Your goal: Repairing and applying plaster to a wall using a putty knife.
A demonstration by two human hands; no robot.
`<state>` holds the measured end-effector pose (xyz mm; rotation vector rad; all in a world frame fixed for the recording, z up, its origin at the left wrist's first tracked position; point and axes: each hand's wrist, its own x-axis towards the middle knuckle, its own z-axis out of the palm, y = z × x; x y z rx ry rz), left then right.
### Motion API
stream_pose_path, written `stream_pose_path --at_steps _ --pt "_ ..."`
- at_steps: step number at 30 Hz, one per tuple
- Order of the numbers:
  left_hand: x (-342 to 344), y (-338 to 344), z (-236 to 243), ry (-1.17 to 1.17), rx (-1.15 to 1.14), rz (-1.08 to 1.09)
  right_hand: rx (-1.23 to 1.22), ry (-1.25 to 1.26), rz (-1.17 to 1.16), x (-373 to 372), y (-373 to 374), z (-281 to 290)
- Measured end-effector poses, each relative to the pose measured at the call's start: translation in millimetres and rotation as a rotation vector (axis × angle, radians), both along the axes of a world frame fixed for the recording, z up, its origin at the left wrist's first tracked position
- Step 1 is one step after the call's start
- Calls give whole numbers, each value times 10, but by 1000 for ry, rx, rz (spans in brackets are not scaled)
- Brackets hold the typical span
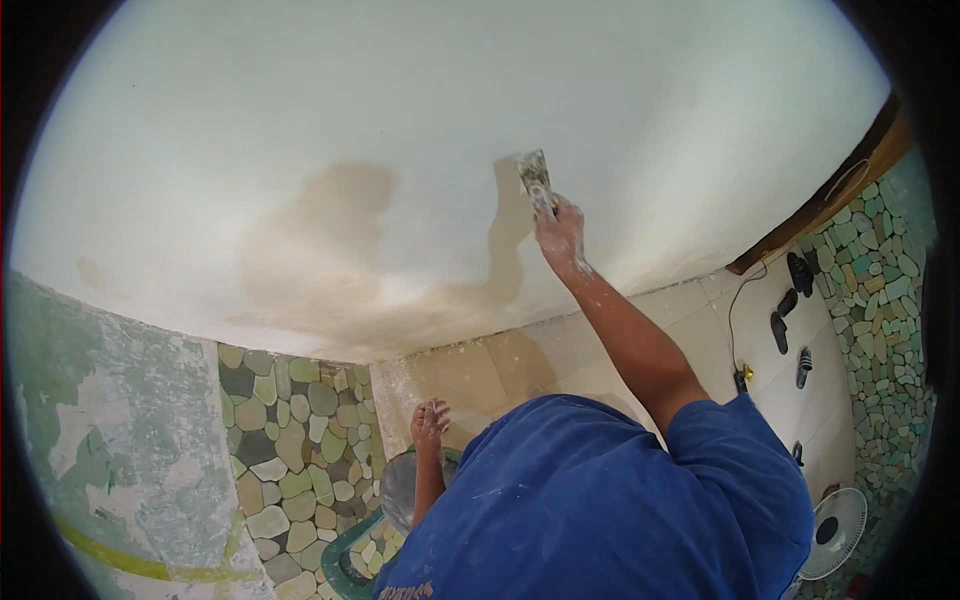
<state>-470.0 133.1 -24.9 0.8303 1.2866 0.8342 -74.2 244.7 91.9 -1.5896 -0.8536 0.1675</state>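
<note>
The floor (825, 425) joins pale tiles (780, 420) with stones (295, 430) at eight o'clock and again at three. Around three o'clock, dark slippers (780, 332) lie scattered on the tiles near a thin cable (733, 325). At seven, a green frame (340, 552) sits over the stones; at four, a fan (835, 532), foot hidden.

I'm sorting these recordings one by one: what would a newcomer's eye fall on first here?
First, the broad pale wall filling the upper part of the picture, with the right hand holding a scraper up at it, just right of centre. Next, the blue shirt at lower middle, then the rounded stones at lower left.
</note>
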Motion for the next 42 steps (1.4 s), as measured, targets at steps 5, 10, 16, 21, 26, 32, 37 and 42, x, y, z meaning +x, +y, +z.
stream_pose_path --at_steps 5,10,16,21,26,32,37,42 --pt "22 13 -77 10 2 -83 -266 422 144 -68 -999 -662" --pt "113 -58 -121 -24 43 -260 -414 971 149 -309 -2528 -1650" --pt "154 -302 -124 107 42 -481 -445 1157 -122 -632 -4042 -2222" --pt "193 -207 -51 260 -22 -578 -309 1165 -376 -836 -4659 -2164" --pt "161 282 85 29 190 -619 -187 1253 -574 -863 -4741 -2145" --pt "122 1103 639 92 295 -584 -24 1338 -612 -944 -4330 -1996" --pt "-35 1646 1195 154 509 -532 3 1353 -464 -1070 -3786 -1876" --pt "-160 2181 1617 -154 555 -302 72 1380 -436 -1245 -3296 -1876"
